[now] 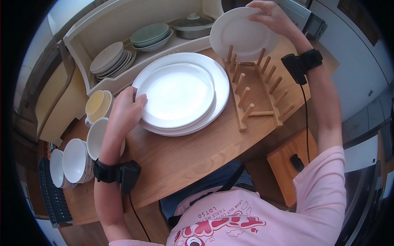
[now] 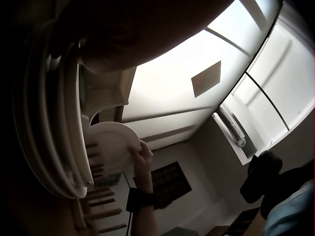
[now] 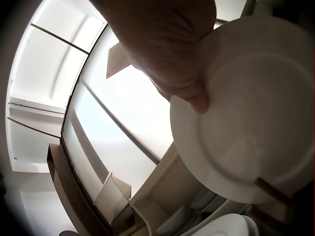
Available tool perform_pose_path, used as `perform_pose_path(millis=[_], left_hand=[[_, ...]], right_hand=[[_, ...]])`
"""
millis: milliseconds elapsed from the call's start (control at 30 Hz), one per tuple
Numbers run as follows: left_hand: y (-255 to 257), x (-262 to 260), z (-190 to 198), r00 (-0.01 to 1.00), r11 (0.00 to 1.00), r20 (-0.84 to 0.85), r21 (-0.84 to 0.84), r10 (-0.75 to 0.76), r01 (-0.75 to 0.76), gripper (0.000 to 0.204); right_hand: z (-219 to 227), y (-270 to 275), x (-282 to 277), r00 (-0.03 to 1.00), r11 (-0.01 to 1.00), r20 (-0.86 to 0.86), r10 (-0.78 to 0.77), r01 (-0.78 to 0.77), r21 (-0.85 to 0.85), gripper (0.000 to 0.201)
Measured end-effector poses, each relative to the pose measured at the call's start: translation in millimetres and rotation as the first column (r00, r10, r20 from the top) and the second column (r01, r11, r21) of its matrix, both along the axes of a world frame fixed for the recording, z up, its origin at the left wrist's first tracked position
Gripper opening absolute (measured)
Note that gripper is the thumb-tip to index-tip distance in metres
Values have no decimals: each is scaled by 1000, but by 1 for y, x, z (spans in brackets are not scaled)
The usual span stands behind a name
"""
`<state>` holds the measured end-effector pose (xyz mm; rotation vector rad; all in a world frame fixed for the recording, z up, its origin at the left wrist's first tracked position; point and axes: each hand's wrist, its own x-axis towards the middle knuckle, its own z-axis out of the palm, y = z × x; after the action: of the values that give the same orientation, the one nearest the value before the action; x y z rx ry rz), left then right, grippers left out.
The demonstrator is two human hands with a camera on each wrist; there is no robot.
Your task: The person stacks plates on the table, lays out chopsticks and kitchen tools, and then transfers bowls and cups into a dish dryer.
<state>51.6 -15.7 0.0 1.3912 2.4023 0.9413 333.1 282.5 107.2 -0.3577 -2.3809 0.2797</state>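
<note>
My right hand pinches the upper rim of a white plate, thumb on its face. That plate stands tilted at the far end of a wooden peg rack, its lower edge behind the first pegs. In the right wrist view the thumb overlaps the face of the plate. My left hand grips the left rim of a stack of white plates, smaller ones on top of larger. The stack's layered edges show in the left wrist view.
Behind the stack, a cream shelf holds small plates, green bowls and a lidded pot. White bowls and a yellow cup stand at left. The wooden table's front edge lies before my body.
</note>
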Motion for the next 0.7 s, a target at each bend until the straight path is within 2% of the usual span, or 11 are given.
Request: perform_pose_path(millis=[100, 167, 367, 467, 700], left_hand=[[-1, 5, 4, 999, 1000, -54, -9, -6, 6, 36], [-1, 9, 6, 994, 1000, -110, -14, 5, -7, 35], [-3, 15, 6, 989, 1000, -147, 29, 7, -3, 34], [-4, 18, 10, 989, 1000, -150, -6, -10, 9, 34], [-5, 16, 7, 989, 1000, -150, 17, -17, 20, 32]], right_hand=[[0, 1, 3, 999, 999, 11, -33, 33, 34, 20], [-3, 7, 6, 1000, 996, -6, 0, -1, -93, 20], [-9, 20, 15, 999, 981, -31, 37, -42, -188, 20], [-14, 39, 19, 997, 986, 30, 77, -71, -153, 22], [-18, 49, 22, 997, 979, 20, 76, -71, -189, 24]])
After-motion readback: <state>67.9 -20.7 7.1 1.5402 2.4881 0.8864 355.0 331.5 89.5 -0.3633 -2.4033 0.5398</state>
